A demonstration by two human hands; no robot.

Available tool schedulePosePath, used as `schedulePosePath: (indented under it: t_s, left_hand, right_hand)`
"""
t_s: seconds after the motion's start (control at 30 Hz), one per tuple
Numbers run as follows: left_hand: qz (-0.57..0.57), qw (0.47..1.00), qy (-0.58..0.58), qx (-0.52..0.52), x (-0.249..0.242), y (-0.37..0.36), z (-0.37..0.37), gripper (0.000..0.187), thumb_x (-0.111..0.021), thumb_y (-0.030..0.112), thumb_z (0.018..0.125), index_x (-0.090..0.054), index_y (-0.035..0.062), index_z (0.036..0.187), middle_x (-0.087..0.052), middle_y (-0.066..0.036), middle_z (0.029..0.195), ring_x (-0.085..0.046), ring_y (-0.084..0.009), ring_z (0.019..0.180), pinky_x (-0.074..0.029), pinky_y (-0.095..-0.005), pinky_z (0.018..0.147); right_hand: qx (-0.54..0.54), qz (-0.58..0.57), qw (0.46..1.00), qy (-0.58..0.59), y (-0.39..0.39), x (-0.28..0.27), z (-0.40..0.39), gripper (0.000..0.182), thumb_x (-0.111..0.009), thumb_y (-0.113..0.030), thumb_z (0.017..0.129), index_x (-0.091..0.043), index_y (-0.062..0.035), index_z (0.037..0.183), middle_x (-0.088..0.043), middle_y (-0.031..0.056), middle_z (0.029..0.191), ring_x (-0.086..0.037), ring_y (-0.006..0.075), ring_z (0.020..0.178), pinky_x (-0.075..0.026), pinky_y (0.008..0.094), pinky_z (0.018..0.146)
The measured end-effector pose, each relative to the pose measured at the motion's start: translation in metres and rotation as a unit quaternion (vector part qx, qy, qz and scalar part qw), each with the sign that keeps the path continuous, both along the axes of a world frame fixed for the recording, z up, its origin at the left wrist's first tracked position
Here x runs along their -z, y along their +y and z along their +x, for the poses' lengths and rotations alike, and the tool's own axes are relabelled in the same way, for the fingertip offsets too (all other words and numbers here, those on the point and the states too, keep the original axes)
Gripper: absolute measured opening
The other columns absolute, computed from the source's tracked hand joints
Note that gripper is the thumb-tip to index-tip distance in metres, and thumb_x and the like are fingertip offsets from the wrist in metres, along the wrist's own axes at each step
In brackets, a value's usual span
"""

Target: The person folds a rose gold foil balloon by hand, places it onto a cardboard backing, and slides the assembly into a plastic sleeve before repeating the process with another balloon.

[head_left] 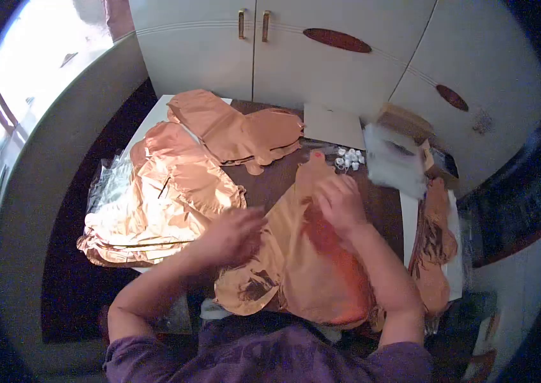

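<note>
A flat rose-gold foil balloon (309, 255) lies on the dark tabletop in front of me, its narrow neck pointing away and its rounded end near my body. My right hand (342, 203) rests over its upper right part, fingers lying against the foil. Just left of the balloon is my left hand (235, 236), slightly blurred, with fingers stretched to the right and nothing visible in them. Beside that hand spreads a shiny stack of foil balloons (168, 185). Behind it lies another flat stack of foil balloons (238, 131).
Several small white pieces (349, 158) sit behind my right hand, near a pale flat sheet (333, 126). At the back right are a clear plastic bag (395, 159) and an open cardboard box (404, 121). More foil (435, 252) lies along the right edge. Cabinet doors (341, 70) close off the back.
</note>
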State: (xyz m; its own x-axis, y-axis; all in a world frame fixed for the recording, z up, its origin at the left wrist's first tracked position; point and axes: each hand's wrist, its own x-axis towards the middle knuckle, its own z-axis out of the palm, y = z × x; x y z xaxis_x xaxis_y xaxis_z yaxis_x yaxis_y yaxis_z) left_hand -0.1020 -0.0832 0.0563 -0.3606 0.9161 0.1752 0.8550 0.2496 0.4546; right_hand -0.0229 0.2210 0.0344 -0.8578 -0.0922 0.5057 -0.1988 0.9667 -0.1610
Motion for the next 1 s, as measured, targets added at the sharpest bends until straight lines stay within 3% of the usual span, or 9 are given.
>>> schedulePosePath:
  t_s: [0.03,0.1,0.17,0.23,0.37,0.47,0.53,0.73,1.0]
  left_hand:
    - [-0.021,0.998,-0.058,-0.017,-0.011,0.003,-0.016,0.047,-0.067,0.03,0.082,-0.059,0.0037,0.121,-0.059,-0.018,0.123,-0.055,-0.0375,0.115,-0.044,-0.0467,0.098]
    - [0.029,0.991,0.044,-0.123,0.002,0.011,-0.061,0.037,-0.067,0.025,0.082,-0.063,0.0038,0.112,-0.062,-0.017,0.115,-0.059,-0.0367,0.105,-0.048,-0.0455,0.091]
    - [0.098,0.98,0.111,-0.13,0.015,0.02,-0.114,0.032,-0.066,0.024,0.082,-0.066,0.0055,0.108,-0.064,-0.017,0.111,-0.06,-0.0365,0.104,-0.048,-0.0458,0.09]
    - [0.1,0.982,0.055,-0.152,0.039,0.029,-0.159,0.031,-0.066,0.024,0.081,-0.067,0.0061,0.106,-0.064,-0.016,0.109,-0.061,-0.0362,0.103,-0.049,-0.046,0.089]
    - [0.093,0.98,0.131,-0.117,0.085,0.035,-0.204,0.029,-0.066,0.026,0.082,-0.068,0.0056,0.102,-0.065,-0.015,0.106,-0.062,-0.0366,0.099,-0.05,-0.0457,0.086]
    - [0.04,0.988,0.067,-0.135,0.062,0.042,-0.194,0.025,-0.067,0.025,0.082,-0.069,0.0051,0.097,-0.066,-0.016,0.103,-0.064,-0.0366,0.094,-0.051,-0.0441,0.084]
    - [0.111,0.989,0.048,-0.091,0.062,0.053,-0.197,0.022,-0.066,0.021,0.082,-0.07,0.0058,0.097,-0.066,-0.016,0.102,-0.064,-0.036,0.093,-0.052,-0.043,0.084]
    - [0.107,0.991,0.049,-0.057,0.073,0.081,-0.208,0.02,-0.064,0.016,0.083,-0.071,0.0048,0.098,-0.066,-0.016,0.1,-0.065,-0.0339,0.093,-0.053,-0.0426,0.084]
    - [0.172,0.985,0.026,-0.015,0.074,0.088,-0.206,0.017,-0.064,0.015,0.083,-0.072,0.0065,0.095,-0.068,-0.015,0.097,-0.067,-0.0312,0.089,-0.054,-0.041,0.08]
  right_hand:
    - [-0.054,0.003,0.999,0.009,-0.006,-0.004,-0.025,0.032,-0.069,-0.018,0.081,-0.063,-0.0055,0.11,-0.062,0.0127,0.113,-0.057,0.0347,0.109,-0.043,0.0465,0.097]
    - [-0.119,0.03,0.992,0.024,-0.026,-0.016,-0.071,0.029,-0.069,-0.016,0.08,-0.064,-0.0053,0.107,-0.064,0.0117,0.104,-0.06,0.0333,0.101,-0.048,0.0434,0.09]
    - [-0.139,0.101,0.985,0.013,-0.036,-0.009,-0.113,0.026,-0.067,-0.015,0.079,-0.064,-0.0058,0.103,-0.064,0.0108,0.098,-0.062,0.0324,0.095,-0.05,0.0425,0.083]
    - [-0.146,0.195,0.97,-0.013,-0.026,0.032,-0.162,0.023,-0.066,-0.015,0.078,-0.064,-0.007,0.1,-0.064,0.0092,0.092,-0.064,0.0318,0.09,-0.05,0.0435,0.079]
    - [-0.155,0.164,0.974,-0.032,-0.021,0.031,-0.173,0.014,-0.062,-0.014,0.078,-0.065,-0.0071,0.091,-0.065,0.0108,0.088,-0.065,0.0337,0.084,-0.051,0.0457,0.074]
    - [-0.131,0.098,0.983,-0.088,-0.011,0.032,-0.176,0.012,-0.059,-0.011,0.077,-0.068,-0.0053,0.084,-0.067,0.0156,0.086,-0.067,0.0351,0.082,-0.053,0.0467,0.075]
    - [-0.138,0.068,0.985,-0.073,-0.013,0.021,-0.173,0.011,-0.06,-0.009,0.076,-0.067,-0.0045,0.083,-0.067,0.0174,0.082,-0.068,0.0357,0.081,-0.053,0.0471,0.074]
    - [-0.213,0.152,0.964,-0.042,-0.015,0.024,-0.178,0.009,-0.062,-0.014,0.08,-0.061,-0.0068,0.086,-0.063,0.014,0.084,-0.064,0.0358,0.08,-0.052,0.0445,0.069]
    - [-0.113,0.005,0.99,-0.085,-0.009,0.015,-0.183,0.011,-0.067,-0.016,0.079,-0.065,-0.0056,0.082,-0.065,0.0131,0.077,-0.066,0.0323,0.081,-0.052,0.0417,0.07]
